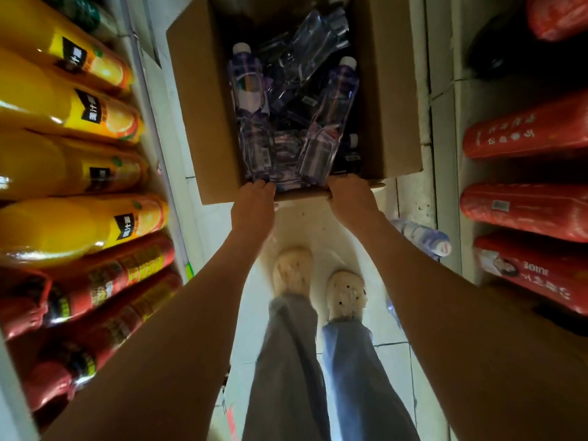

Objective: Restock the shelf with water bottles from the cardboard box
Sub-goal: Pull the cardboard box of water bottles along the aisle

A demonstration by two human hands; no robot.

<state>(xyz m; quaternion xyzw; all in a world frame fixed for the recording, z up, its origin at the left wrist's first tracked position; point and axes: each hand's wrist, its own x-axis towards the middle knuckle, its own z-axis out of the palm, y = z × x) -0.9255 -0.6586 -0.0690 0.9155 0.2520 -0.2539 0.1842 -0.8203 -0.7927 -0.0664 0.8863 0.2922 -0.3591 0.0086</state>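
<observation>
An open cardboard box (203, 122) stands on the pale tiled floor of a narrow aisle, straight ahead of my feet. Inside it lie clear water bottles with white caps and purple labels, one at the left (249, 100), one at the right (331, 116), with crumpled clear plastic wrap (305, 46) behind them. My left hand (254, 205) grips the box's near edge at the left, fingers curled over the rim. My right hand (350, 198) grips the same edge at the right. Another water bottle (423, 237) lies on the floor by my right forearm.
The left shelf holds big orange juice bottles (73, 100) and red-labelled dark bottles (105, 288). Red packaged goods (528, 132) fill the right shelf. My two feet in pale shoes (318, 281) stand just behind the box. The aisle is tight between both shelves.
</observation>
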